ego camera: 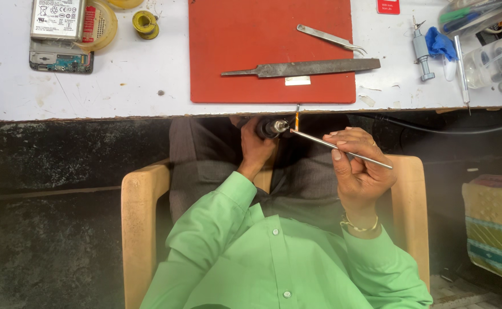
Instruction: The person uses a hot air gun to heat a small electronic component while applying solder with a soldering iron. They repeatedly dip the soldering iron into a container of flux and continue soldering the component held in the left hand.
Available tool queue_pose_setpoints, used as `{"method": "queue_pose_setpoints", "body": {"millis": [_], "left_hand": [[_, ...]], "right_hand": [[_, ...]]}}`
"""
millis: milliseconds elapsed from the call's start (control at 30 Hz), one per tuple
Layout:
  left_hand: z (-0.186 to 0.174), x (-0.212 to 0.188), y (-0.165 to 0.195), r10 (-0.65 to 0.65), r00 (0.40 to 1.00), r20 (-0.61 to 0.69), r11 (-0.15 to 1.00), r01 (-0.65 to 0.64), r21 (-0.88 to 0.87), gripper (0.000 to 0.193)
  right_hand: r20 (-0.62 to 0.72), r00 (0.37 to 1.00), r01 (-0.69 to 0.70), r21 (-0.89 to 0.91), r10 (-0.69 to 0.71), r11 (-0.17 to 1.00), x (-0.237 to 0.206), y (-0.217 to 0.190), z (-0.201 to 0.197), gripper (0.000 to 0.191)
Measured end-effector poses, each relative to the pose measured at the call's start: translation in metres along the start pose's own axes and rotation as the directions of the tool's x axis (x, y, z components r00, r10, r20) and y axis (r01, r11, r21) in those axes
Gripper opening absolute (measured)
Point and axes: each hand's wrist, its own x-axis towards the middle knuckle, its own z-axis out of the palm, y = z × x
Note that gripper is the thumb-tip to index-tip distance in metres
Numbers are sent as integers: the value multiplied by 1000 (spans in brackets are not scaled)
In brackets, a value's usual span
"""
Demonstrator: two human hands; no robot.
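My left hand (255, 147) grips a dark cylindrical tool (273, 127) with a metal tip, just below the table's front edge. My right hand (358, 167) pinches a thin metal rod (342, 150) between thumb and fingers. The rod's far end meets the tool's tip. A short orange streak (297, 117) rises there against the table edge. Both hands hover over my lap, above grey trousers and a green shirt. On the white table (131, 80) lies a red mat (251, 51) with a flat metal file (302, 68) and tweezers (331, 39) on it.
An opened phone (61, 60) with a battery pack on it, a yellow tape roll (105, 26) and a small yellow spool (145, 24) sit at the back left. Small tools, a blue cloth and a plastic bottle (494, 57) crowd the right. A patterned box (494, 226) stands right of my wooden chair (139, 229).
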Motion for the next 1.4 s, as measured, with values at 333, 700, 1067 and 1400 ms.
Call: {"method": "queue_pose_setpoints", "body": {"millis": [333, 700, 1067, 1400], "left_hand": [[3, -4, -14, 21, 1000, 1, 998, -21, 56, 35], [3, -3, -16, -9, 1000, 10, 997, 8, 74, 38], [5, -5, -27, 46, 999, 18, 994, -47, 103, 47], [6, -5, -27, 52, 999, 17, 996, -53, 77, 46]], "right_hand": [[-27, 999, -15, 43, 17, 999, -2, 0, -3, 14], [-41, 999, -1, 53, 3, 999, -3, 0, -3, 13], [-5, 1000, 13, 13, -13, 1000, -1, -3, -1, 13], [16, 1000, 5, -41, -5, 999, 0, -4, 0, 13]]}}
